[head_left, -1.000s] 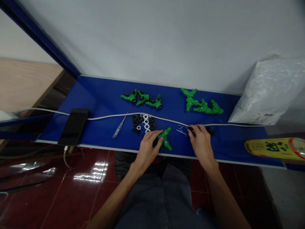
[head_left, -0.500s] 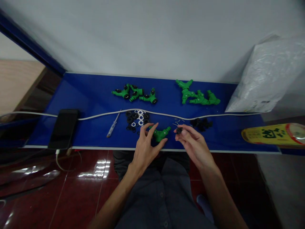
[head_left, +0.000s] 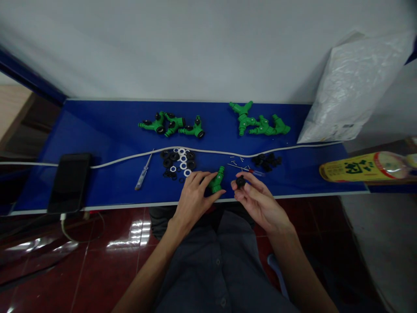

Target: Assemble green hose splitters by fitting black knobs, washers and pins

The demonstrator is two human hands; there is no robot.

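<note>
My left hand (head_left: pixel 195 195) is closed round a green Y-shaped hose connector (head_left: pixel 217 179) near the front edge of the blue shelf; part of the connector is hidden behind the fingers. Just to its right, my right hand (head_left: pixel 260 202) pinches a small black knob-like part (head_left: pixel 240 182) between thumb and fingers. Beyond the right hand lie several small screws (head_left: pixel 241 160), a thin screwdriver with a clear and red handle (head_left: pixel 256 172) and a heap of black parts (head_left: pixel 267 161). Black rings and white washers (head_left: pixel 183 158) lie beyond my left hand.
Green connectors with black fittings (head_left: pixel 194 129) stand at the back left, plain green ones (head_left: pixel 265 127) at the back right. A white cable (head_left: pixel 208 151) crosses the shelf. A screwdriver (head_left: pixel 142 176), a phone (head_left: pixel 70 182), a yellow can (head_left: pixel 361 167) and a plastic-wrapped package (head_left: pixel 348 87) are also here.
The green connector has turned in my left hand, so one arm points away from me. My right hand has tilted the black part. The camera view has shifted slightly.
</note>
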